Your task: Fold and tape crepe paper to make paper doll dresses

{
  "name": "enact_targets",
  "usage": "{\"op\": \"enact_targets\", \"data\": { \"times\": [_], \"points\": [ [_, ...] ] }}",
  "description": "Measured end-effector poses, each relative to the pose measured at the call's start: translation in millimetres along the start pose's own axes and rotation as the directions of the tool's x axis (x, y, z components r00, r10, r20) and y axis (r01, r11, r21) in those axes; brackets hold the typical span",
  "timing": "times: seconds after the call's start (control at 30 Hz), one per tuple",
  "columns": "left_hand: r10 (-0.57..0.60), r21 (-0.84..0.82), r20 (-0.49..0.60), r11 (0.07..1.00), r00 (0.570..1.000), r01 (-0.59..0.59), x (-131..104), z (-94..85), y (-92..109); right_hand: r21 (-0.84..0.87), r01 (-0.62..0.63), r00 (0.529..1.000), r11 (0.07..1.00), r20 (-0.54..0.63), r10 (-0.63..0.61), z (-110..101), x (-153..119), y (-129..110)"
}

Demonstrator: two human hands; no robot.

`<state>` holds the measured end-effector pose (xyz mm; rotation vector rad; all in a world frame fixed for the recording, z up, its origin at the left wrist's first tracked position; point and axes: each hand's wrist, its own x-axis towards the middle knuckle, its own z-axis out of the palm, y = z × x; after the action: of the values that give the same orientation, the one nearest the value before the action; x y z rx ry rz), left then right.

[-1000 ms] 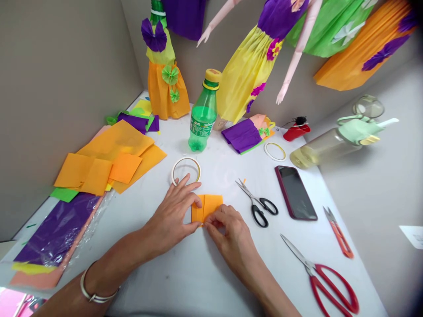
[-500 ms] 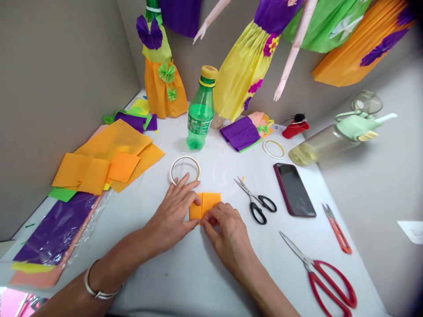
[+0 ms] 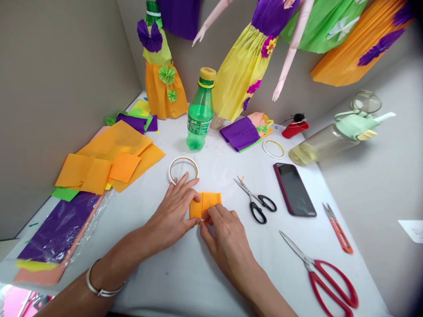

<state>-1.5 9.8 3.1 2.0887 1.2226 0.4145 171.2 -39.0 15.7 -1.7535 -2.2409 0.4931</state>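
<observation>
A small folded orange piece of crepe-like fabric or paper [image 3: 209,200] lies flat on the white table, a fold line running across it. My left hand [image 3: 176,207] rests over its left side with fingers spread. Its bent index finger and thumb press on the piece, apart from each other. The longer fingertips reach the near rim of a white tape roll [image 3: 169,171]. My right hand [image 3: 228,237] is closed in a pinch at the near edge of the orange piece, and its curled fingers hide part of that edge.
Black-handled scissors [image 3: 254,200], red-handled scissors [image 3: 310,264], red snips [image 3: 337,229] and a phone [image 3: 294,190] lie to the right. A green bottle [image 3: 200,114] stands behind. Orange sheets [image 3: 115,141] and a purple packet [image 3: 62,229] are at left. Dressed figures stand along the back.
My right hand's fingers have shifted slightly left and curled further over the near edge of the orange piece. My left hand stays nearly in place.
</observation>
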Motion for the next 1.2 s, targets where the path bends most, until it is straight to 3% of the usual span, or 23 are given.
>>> {"op": "enact_targets", "data": {
  "times": [0.17,0.4,0.67,0.83,0.93,1.0,1.2],
  "points": [
    [-0.006,0.004,0.006,1.000,1.000,0.006,1.2,0.4,-0.4,-0.113,0.023,0.999,0.993,-0.023,-0.026,5.5,0.8,0.7],
    [-0.012,0.052,0.012,0.999,1.000,0.012,1.5,-0.7,2.8,-0.301,0.053,0.983,0.952,-0.152,-0.103,5.4,-0.1,4.8],
    [-0.038,0.000,-0.006,0.999,0.999,0.038,0.5,1.8,4.1,-0.220,0.058,0.994,0.974,-0.081,-0.078,2.4,-2.7,10.9],
    [-0.079,-0.205,-0.109,0.977,0.991,0.056,1.8,-10.8,6.1,-0.019,0.009,0.999,1.000,-0.045,-0.010,-20.8,-1.7,15.7],
    [-0.130,-0.446,-0.159,0.894,0.979,0.046,2.9,-26.5,7.4,0.126,-0.045,0.996,0.991,-0.077,0.055,-42.0,2.1,21.3],
    [-0.166,-0.621,-0.162,0.784,0.973,0.030,4.0,-37.1,9.9,0.214,-0.030,0.993,0.976,-0.108,0.054,-51.8,7.5,24.1],
    [-0.155,-0.901,-0.132,0.430,0.979,-0.053,15.9,-61.4,29.6,0.403,0.194,0.975,0.894,-0.177,-0.132,-53.5,39.0,22.3]
  ]
}}
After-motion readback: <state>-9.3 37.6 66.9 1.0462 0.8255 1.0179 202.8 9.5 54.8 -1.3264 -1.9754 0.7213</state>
